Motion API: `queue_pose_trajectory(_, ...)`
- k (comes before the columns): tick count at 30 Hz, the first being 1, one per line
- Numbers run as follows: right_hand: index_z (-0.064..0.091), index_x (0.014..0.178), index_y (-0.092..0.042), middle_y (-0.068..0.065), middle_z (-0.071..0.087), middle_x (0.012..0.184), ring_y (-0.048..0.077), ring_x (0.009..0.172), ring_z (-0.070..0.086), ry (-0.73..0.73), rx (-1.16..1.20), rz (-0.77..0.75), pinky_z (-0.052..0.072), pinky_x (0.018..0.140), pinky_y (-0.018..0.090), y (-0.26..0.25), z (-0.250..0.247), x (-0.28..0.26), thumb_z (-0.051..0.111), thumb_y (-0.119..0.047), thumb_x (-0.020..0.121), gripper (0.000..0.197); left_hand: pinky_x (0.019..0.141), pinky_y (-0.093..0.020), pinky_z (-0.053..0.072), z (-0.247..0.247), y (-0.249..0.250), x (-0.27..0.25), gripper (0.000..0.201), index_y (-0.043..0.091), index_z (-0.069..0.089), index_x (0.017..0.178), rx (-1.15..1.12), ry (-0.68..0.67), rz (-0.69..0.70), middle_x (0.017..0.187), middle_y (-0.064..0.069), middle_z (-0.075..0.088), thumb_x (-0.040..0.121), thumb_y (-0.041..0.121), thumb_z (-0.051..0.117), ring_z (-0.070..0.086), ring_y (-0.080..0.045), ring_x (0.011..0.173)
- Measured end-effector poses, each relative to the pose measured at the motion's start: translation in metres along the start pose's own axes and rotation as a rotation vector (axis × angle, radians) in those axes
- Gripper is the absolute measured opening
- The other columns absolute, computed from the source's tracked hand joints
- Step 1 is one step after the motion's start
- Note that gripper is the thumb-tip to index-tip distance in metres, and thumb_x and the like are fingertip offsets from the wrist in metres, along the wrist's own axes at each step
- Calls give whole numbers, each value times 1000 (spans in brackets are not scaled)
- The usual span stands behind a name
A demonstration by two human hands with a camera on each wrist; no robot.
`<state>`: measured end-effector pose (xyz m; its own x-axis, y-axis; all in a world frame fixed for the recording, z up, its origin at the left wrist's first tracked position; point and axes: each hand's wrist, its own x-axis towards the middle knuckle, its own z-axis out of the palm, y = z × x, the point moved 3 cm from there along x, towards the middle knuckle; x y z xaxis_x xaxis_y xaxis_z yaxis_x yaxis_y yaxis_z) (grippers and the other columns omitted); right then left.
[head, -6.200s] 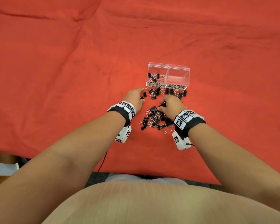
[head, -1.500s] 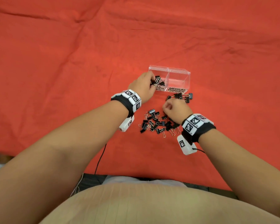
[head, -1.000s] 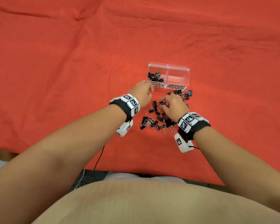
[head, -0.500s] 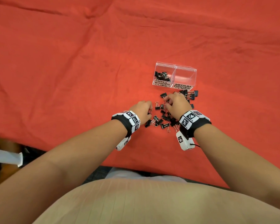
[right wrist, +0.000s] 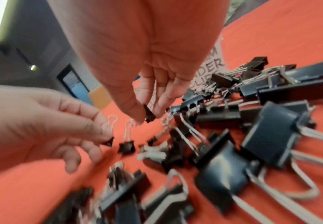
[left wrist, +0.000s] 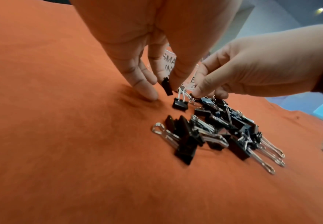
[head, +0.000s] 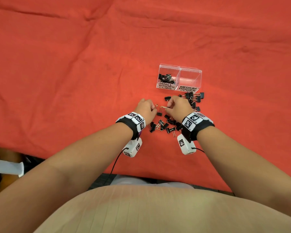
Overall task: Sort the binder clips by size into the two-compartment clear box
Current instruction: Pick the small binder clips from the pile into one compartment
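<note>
The clear two-compartment box [head: 179, 68] stands on the red cloth. Its left half, labelled small, holds several small black clips [head: 166, 77]; its right half, labelled medium, holds none. A loose pile of black binder clips [head: 165, 125] lies between my wrists, and a second group [head: 193, 98] sits in front of the box. My left hand [head: 154, 107] pinches a small clip [left wrist: 166, 86] just above the cloth. My right hand [head: 168, 106] pinches another small clip [right wrist: 149, 115] close beside it. One small clip [left wrist: 180, 104] stands on the cloth under both hands.
The red cloth [head: 74, 73] covers the whole table, with wrinkles at the far side. The table's near edge [head: 141, 175] runs just in front of my body. Bigger clips [right wrist: 271, 133] lie right of my right hand.
The left hand came back from the box's small half to the pile. Each hand now pinches a small clip lifted off the cloth. The small half holds more clips than 6 s ago.
</note>
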<state>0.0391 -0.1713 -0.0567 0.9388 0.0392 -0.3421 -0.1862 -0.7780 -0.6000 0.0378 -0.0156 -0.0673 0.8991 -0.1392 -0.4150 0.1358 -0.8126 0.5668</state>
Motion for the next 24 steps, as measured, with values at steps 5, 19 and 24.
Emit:
queue_pose_trajectory(5,62,94,-15,-2,57,77,10,65,51,78,135,70,47,62,23,9,-25,-1,59,-12,83,12,79,-33,49,-3,7,4,11,17,53,80,-37,23,39,90,-1,54,83,10,61,56,-21,85)
queue_pose_trajectory(19,53,73,-15,-5,48,63,10,51,41,-79,268,204,36,52,24,21,-34,-24,59,-25,85,17,84,-45,51,15,22,3,28,12,54,118,313,-158,246,115,-11,54,91,12,48,57,-32,105)
queue_pose_trajectory(24,62,88,-18,-6,54,68,15,60,54,-149,-111,-26,40,52,26,18,-7,-32,62,-26,83,9,72,-41,49,16,24,2,28,16,55,120,426,-182,276,113,-12,51,93,14,46,57,-34,101)
